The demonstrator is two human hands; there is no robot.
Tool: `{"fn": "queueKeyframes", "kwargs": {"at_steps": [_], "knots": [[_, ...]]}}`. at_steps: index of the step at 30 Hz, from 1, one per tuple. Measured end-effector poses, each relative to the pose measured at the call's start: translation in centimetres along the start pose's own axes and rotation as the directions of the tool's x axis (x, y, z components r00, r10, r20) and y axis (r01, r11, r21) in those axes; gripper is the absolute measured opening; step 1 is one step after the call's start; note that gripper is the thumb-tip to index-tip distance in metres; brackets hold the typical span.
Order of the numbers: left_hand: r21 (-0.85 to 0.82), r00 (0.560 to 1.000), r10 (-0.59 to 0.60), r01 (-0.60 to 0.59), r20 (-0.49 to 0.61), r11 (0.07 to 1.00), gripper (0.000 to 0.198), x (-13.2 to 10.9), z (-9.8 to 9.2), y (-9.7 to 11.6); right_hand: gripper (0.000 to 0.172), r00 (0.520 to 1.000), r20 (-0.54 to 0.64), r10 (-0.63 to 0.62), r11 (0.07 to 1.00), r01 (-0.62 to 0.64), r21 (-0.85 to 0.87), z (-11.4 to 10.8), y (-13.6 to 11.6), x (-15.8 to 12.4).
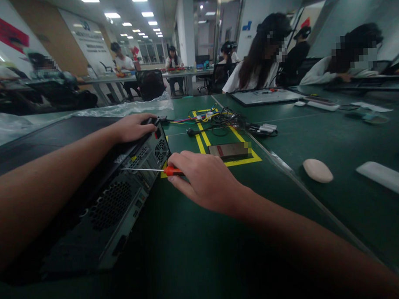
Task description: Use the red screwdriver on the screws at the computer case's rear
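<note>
A black computer case (116, 200) lies on its side on the green table mat (196, 237), its rear panel with fan grille facing me. My left hand (133, 127) rests on the case's top far edge, fingers curled over it. My right hand (203, 177) is closed around the orange handle of a screwdriver (154, 170). The thin metal shaft points left, its tip against the rear panel of the case.
A small flat drive (230, 149) lies inside a yellow-taped rectangle. Tangled cables (218, 119) lie behind it. A beige mouse (317, 170) and white keyboard (383, 178) sit at right. Plastic wrap (126, 108) lies at back left. Several other people sit at tables beyond.
</note>
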State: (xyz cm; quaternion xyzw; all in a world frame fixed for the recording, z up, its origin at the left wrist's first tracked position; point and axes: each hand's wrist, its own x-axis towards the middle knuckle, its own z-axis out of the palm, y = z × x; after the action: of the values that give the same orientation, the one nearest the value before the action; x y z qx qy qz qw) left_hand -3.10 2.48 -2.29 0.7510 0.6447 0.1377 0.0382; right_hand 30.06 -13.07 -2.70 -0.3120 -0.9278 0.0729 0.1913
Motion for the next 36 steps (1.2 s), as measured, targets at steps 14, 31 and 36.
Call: {"fn": "queueKeyframes", "kwargs": {"at_steps": [14,31,36], "knots": [[-0.020,1.000,0.010,-0.010,0.001,1.000,0.090,0.04,0.06,-0.25,0.026,1.000,0.015,0.015,1.000,-0.015,0.001,-0.13,0.05,0.06],[-0.019,1.000,0.008,-0.008,0.003,1.000,0.091,-0.02,0.08,0.00,0.040,0.998,0.041,0.039,0.999,-0.039,0.004,-0.06,-0.21,0.23],[-0.004,1.000,0.012,-0.012,0.015,1.000,0.089,-0.04,0.00,0.17,0.035,0.998,0.022,0.051,0.996,-0.052,0.079,0.52,-0.10,0.25]]}}
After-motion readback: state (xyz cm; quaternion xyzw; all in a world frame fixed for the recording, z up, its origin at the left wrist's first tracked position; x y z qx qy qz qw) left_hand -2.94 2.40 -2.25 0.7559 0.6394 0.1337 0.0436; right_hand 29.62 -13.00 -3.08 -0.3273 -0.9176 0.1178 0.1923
